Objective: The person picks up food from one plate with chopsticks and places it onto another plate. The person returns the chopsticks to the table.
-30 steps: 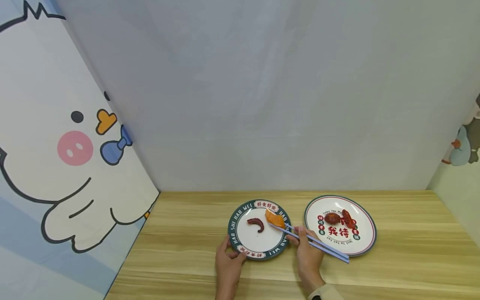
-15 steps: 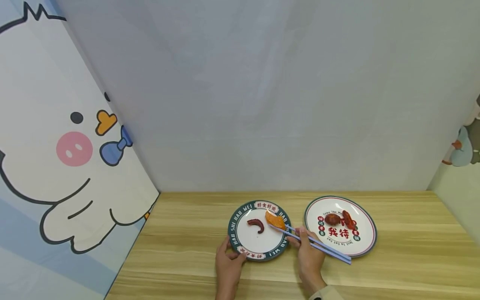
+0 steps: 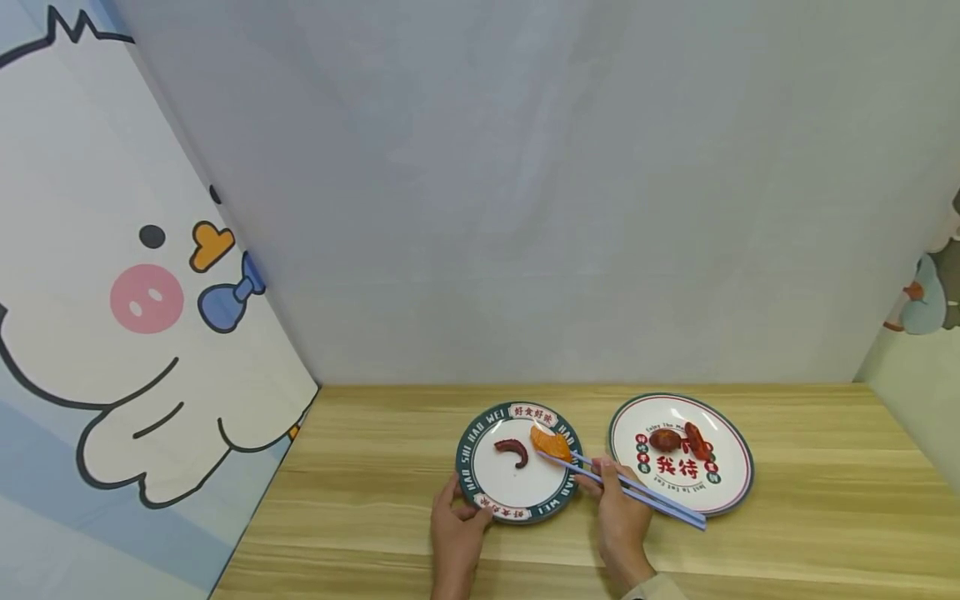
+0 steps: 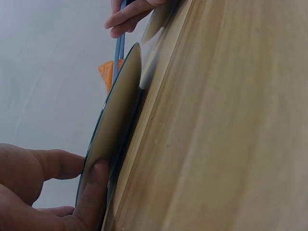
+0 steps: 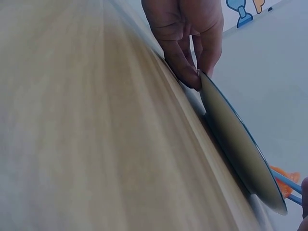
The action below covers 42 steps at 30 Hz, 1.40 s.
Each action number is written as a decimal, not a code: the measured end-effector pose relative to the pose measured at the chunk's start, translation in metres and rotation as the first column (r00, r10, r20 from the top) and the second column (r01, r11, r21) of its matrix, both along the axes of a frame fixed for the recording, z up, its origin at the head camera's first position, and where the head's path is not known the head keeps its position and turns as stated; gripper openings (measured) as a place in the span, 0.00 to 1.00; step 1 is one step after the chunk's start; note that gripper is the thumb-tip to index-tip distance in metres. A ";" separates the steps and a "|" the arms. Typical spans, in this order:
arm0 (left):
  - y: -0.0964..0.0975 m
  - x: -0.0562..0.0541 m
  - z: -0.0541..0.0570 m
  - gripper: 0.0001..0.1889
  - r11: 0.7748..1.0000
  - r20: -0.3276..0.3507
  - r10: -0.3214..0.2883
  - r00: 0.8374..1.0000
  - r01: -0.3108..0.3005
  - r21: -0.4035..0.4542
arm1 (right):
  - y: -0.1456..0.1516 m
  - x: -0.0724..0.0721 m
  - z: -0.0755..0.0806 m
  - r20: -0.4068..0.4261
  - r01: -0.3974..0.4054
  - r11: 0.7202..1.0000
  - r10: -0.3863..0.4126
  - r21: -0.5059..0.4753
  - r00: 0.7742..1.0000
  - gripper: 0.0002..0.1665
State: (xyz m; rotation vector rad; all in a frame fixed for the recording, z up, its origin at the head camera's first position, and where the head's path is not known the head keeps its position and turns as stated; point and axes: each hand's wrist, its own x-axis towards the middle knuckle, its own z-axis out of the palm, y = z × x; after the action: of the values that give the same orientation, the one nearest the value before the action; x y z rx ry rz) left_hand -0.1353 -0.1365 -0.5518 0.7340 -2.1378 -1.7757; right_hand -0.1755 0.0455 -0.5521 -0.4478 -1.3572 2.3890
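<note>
My left hand (image 3: 456, 533) grips the near-left rim of a white plate with a dark green lettered border (image 3: 510, 487), pinching its edge between thumb and finger in the left wrist view. On it lies a dark red, curled piece like an octopus tentacle (image 3: 517, 451). At the plate's right side is an orange, striped slice like salmon (image 3: 550, 442), also visible beyond the rim as the orange slice (image 4: 106, 74). My right hand (image 3: 622, 525) holds a pair of pale blue chopsticks (image 3: 667, 503), their tips at the slice's lower edge. Whether they squeeze it is unclear.
Right of the green-rimmed plate, a second white plate with red lettering (image 3: 626, 425) bears a brownish-red oval piece (image 3: 664, 440) and a red elongated piece (image 3: 697, 442). Both plates stand on a wood-grain table (image 3: 360, 475). A pale curtain (image 3: 525, 208) hangs behind it.
The chopsticks' rear ends have swung slightly right and towards me with my right hand. The orange slice has barely shifted. My left hand stays on the plate.
</note>
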 end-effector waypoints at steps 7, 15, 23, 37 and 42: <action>0.000 -0.001 0.001 0.42 1.000 0.007 0.001 1.000 -0.001 0.002 | 0.001 0.001 0.001 -0.007 -0.008 1.000 0.008 0.004 1.000 0.12; 0.001 -0.001 0.002 0.42 1.000 0.016 0.005 1.000 -0.005 0.003 | 0.003 0.000 0.004 -0.019 -0.012 1.000 0.012 0.007 1.000 0.12; 0.002 -0.002 0.004 0.42 1.000 0.034 0.007 0.999 -0.007 0.008 | 0.005 0.000 0.008 -0.015 -0.008 1.000 0.008 0.004 1.000 0.11; 0.001 0.000 0.005 0.42 1.000 0.016 0.002 1.000 -0.002 0.017 | 0.008 0.003 0.017 -0.025 -0.026 1.000 0.026 -0.004 0.999 0.10; 0.001 0.000 0.004 0.42 1.000 0.023 0.004 1.000 -0.004 0.017 | 0.009 0.004 0.022 -0.031 -0.025 1.000 0.025 -0.015 0.999 0.11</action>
State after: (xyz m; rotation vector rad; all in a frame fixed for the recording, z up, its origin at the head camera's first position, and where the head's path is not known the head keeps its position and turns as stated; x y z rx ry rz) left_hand -0.1357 -0.1355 -0.5477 0.7661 -2.1367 -1.7939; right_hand -0.1711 0.0547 -0.5302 -0.3984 -1.3389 2.4181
